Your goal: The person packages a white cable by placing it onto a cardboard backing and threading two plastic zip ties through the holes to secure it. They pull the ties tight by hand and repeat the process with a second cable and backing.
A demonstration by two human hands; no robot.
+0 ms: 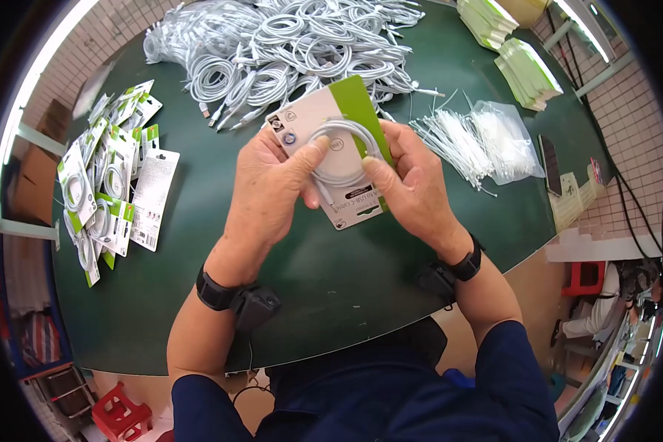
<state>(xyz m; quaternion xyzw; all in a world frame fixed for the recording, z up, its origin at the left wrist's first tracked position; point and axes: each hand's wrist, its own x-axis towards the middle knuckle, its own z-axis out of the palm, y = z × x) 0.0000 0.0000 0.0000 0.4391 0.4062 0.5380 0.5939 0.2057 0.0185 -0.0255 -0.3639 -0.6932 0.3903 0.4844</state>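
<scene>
Thumbs (311,155) in front, my left grip (265,177) and right grip (414,173) are closed on the card (337,146) and its coiled cable (337,181), above the counter (331,272). The card should be light and stiff, best pinched by its edges; the cable springy. Behind it, most of my fingers are hidden.

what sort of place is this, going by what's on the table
Probably a small packing workshop: a big heap of coiled cables, a pile of carded cables, and stacks of blank-looking cards share one green table.
</scene>
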